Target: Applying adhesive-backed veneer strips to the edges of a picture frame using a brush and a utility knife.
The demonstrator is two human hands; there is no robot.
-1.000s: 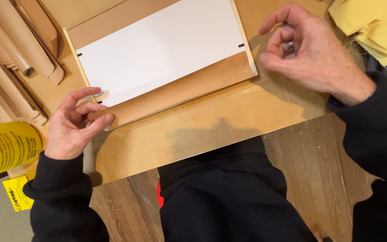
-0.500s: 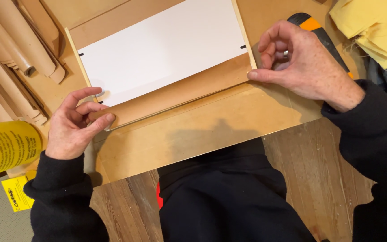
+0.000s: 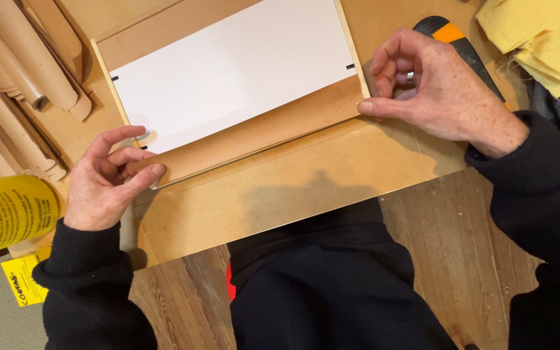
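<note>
At the near edge of the work board, just beyond the person's dark-clothed lap, the left hand rests with its fingers loosely curled and slightly spread, the thumb and fingertips pressing the lower left corner of a long brown card strip rather than closing around anything. Across from it, the right hand is bent into a loose claw, thumb stretched flat along the strip's right end and the fingers curled above it, a ring showing on one of them; it pins the strip's corner against the board and grips nothing. The two hands sit well apart, one at each end of the strip. The board is a tan fibreboard sheet lying on a plank wooden table, whose grain shows at the lower right. Beyond the strip lies a white sheet, rectangular and tilted up to the right, with small black tick marks at its left and right edges; a thin pale wooden slat frames it on each short side. The brown strip runs along the white sheet's lower edge, touching it. To the left stands a yellow can, with rolled brown paper past it. At the far right a utility knife with an orange and black handle shows behind the right hand, and folded yellow cloth lies in the corner.
</note>
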